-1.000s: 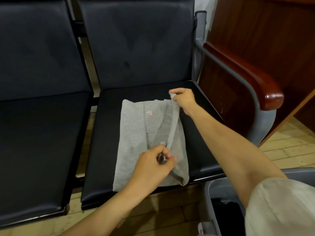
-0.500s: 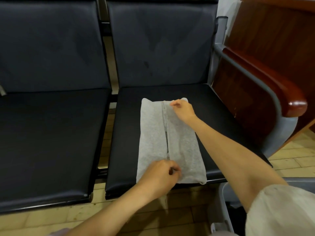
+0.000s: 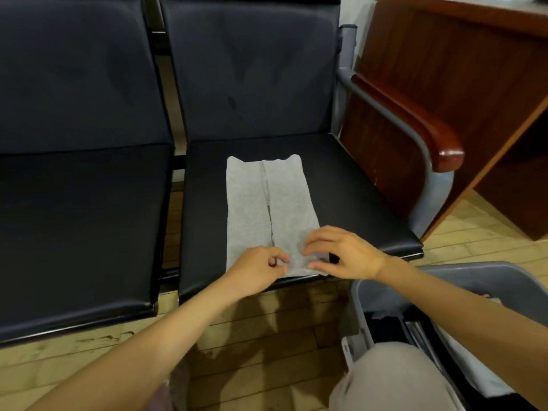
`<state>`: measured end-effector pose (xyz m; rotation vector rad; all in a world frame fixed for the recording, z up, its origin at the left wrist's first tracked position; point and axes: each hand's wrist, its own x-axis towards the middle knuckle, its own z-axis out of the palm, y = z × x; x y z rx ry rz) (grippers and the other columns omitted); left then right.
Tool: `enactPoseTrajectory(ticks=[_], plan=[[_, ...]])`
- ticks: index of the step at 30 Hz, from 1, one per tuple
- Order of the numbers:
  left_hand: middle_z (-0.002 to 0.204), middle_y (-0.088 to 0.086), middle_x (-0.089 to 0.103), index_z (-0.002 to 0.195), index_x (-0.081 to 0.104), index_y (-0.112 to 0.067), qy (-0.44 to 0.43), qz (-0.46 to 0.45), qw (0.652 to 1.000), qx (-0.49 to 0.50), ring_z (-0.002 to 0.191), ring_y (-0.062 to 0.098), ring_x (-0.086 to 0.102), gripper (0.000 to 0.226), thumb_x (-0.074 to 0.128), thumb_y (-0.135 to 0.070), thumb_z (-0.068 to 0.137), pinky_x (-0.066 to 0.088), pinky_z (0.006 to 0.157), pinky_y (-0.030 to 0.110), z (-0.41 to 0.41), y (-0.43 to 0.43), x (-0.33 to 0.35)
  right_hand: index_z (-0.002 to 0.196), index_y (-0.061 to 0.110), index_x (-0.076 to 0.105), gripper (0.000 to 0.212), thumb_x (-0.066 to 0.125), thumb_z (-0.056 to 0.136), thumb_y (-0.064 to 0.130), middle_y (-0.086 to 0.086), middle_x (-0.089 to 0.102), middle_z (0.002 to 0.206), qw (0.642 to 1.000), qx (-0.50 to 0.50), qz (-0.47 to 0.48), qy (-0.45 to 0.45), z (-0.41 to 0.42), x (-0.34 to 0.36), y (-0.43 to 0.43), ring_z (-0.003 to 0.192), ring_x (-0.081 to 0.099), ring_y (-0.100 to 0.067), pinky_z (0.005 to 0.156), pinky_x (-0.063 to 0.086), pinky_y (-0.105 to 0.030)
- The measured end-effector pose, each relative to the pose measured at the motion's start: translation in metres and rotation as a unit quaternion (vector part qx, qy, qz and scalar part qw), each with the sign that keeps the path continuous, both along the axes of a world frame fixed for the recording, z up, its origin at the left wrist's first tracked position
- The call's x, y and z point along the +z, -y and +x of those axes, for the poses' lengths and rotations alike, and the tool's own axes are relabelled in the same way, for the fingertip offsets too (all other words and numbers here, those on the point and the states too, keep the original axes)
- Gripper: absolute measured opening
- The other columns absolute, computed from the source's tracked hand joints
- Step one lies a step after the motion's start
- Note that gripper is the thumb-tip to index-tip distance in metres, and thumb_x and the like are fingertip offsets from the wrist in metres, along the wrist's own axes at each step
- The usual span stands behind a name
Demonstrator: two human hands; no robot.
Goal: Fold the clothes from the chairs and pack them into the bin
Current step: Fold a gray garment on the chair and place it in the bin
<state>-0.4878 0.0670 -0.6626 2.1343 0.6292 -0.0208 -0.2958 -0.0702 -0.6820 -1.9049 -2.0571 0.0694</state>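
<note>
A grey garment lies on the right chair seat, folded into a long narrow strip with both sides meeting along a middle seam. At its near edge, my left hand pinches the fabric left of the seam with curled fingers. Just to the right, my right hand arches over the near right corner, with fingertips and thumb closing on the cloth. The grey bin stands on the floor at the lower right, with dark and light folded clothes inside.
The left chair seat is bare. A wooden armrest on a grey metal frame borders the right chair, with a wooden desk behind it. My knee is in front of the bin.
The right side of the garment has been folded over to the middle. My right hand has come from the far end down to the near edge, beside my left hand.
</note>
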Motion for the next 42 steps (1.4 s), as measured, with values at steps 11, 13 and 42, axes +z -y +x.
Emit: enactPoseTrajectory(ticks=[11,13,42], plan=[[0.113,-0.009,0.05,0.119,0.057,-0.028,0.015,0.22,0.972,-0.077,0.102,0.007,0.046,0.037,0.07,-0.029,0.085,0.038,0.085,0.018,-0.042,-0.023,0.011,0.102,0.014,0.064,0.023,0.052,0.087,0.027,-0.004,0.059,0.12,0.997,-0.029,0.043,0.05,0.0,-0.011,0.039,0.112,0.054,-0.015,0.081,0.058,-0.035],[0.12,-0.009,0.046,0.124,0.054,-0.026,-0.013,0.28,0.954,-0.107,0.111,0.009,0.04,0.042,0.069,-0.031,0.086,0.037,0.093,0.022,-0.052,-0.033,0.003,0.113,0.014,0.062,0.031,0.053,0.086,0.025,-0.005,0.057,0.123,0.996,-0.009,0.028,0.082,0.002,-0.012,0.041,0.115,0.052,-0.018,0.094,0.051,-0.032],[0.145,0.007,0.041,0.152,0.016,-0.014,0.111,-0.193,0.903,0.367,0.127,0.027,0.047,0.072,0.051,-0.044,0.095,0.04,0.106,0.042,0.034,-0.129,-0.007,0.147,0.014,0.03,0.056,0.048,0.099,0.036,-0.008,0.044,0.144,0.82,-0.394,-0.079,-0.409,0.039,0.026,-0.125,0.127,0.046,-0.025,0.099,0.039,-0.035]])
